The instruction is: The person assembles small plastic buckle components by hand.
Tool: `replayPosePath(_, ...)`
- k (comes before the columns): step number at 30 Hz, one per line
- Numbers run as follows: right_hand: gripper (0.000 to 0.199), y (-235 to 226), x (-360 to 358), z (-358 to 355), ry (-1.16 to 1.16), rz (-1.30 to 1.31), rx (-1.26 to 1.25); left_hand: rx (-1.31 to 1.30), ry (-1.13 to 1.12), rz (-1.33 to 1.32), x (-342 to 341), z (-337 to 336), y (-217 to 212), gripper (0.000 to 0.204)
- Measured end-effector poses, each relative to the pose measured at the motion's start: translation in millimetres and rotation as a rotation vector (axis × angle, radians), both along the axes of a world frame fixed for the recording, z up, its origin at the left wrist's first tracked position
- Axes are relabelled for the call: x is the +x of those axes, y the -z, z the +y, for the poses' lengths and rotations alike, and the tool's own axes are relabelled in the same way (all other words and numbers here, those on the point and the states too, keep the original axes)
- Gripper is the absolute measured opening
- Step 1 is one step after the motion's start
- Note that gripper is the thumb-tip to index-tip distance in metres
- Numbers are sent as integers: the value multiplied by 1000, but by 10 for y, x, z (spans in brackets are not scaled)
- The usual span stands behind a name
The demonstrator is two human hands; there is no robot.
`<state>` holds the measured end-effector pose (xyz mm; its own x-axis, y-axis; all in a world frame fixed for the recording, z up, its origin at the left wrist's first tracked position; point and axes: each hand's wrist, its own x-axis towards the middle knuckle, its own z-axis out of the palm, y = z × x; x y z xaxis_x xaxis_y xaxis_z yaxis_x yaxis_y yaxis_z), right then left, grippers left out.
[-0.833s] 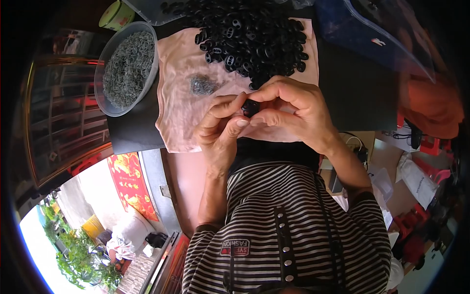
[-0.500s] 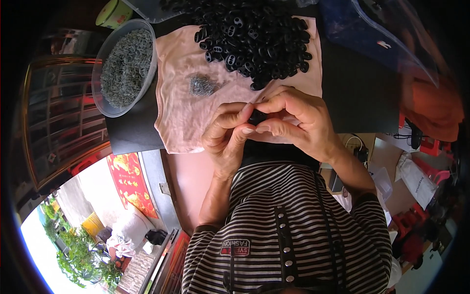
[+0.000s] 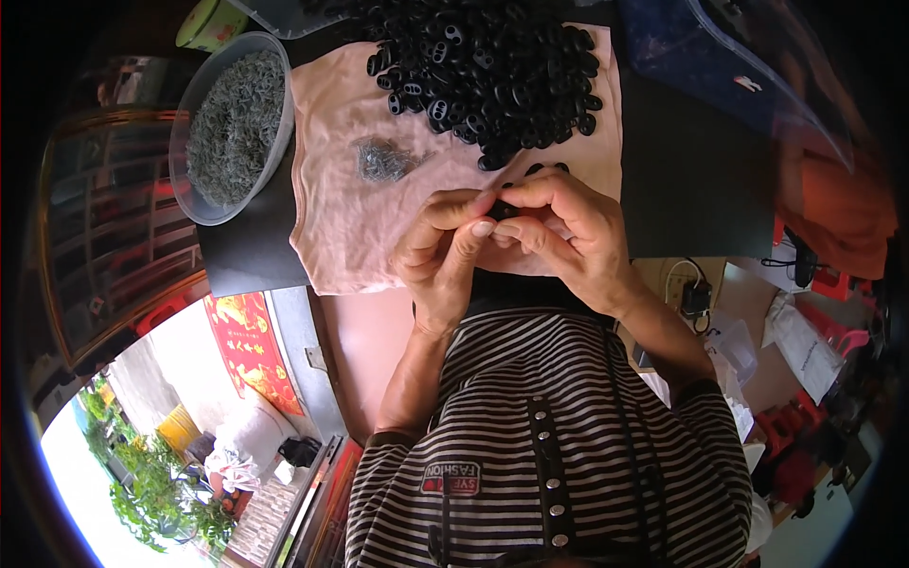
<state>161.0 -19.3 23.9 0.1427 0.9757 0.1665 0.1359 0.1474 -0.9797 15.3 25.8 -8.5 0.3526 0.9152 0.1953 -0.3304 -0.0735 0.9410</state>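
Note:
Above the near edge of a pale pink cloth [image 3: 331, 222], both my hands meet at one small black plastic cord lock [image 3: 505, 211]. My left hand [image 3: 443, 248] pinches its left end between thumb and forefinger. On the other end, my right hand [image 3: 579, 232] grips with thumb and forefinger, other fingers curled. Fingertips cover most of the piece. Beyond them lies a heap of black oval cord locks [image 3: 511, 90], some showing two holes. A few loose black pieces [image 3: 547, 169] rest just behind my right hand. Left of these is a small clump of fine metal springs [image 3: 382, 161].
A clear plastic bowl [image 3: 222, 217] full of small grey metal parts [image 3: 237, 128] stands left of the cloth on the dark table [image 3: 696, 204]. Behind it are a green tin [image 3: 210, 24] and a clear container [image 3: 294, 19]. A blue plastic bag [image 3: 696, 71] lies at far right.
The hands have shifted slightly up the picture and turned a little, still pinching the cord lock. Loose black pieces behind the right hand now show more. The whole view has shifted slightly.

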Motion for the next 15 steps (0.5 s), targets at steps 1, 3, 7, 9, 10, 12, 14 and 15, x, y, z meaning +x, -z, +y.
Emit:
replayPosePath(1, 25, 3, -2, 27, 38, -69, 52, -2, -5, 0, 19, 3, 8, 16)
replayPosePath(3, 27, -16, 1, 75, 71, -139, 104, -79, -31, -144, 55, 10, 15, 20)
replayPosePath(7, 34, -84, -19, 107, 106, -195, 152, -100, -35, -192, 42, 6, -1, 23)
replayPosePath(9, 35, -88, -27, 100, 119, -159, 123, -133, -13, -183, 42, -6, -8, 24)
replayPosePath(10, 35, -81, -22, 96, 120, -163, 129, -133, -17, -185, 46, -15, -3, 24)
replayPosePath(12, 34, -61, -4, 93, 118, -169, 133, -174, -26, -202, 50, -25, 10, 25)
replayPosePath(14, 32, -39, 23, 91, 113, -217, 186, -156, -4, -212, 42, -22, 15, 26)
replayPosePath(15, 32, -47, 22, 93, 109, -218, 185, -137, 17, -220, 33, -17, 15, 26)
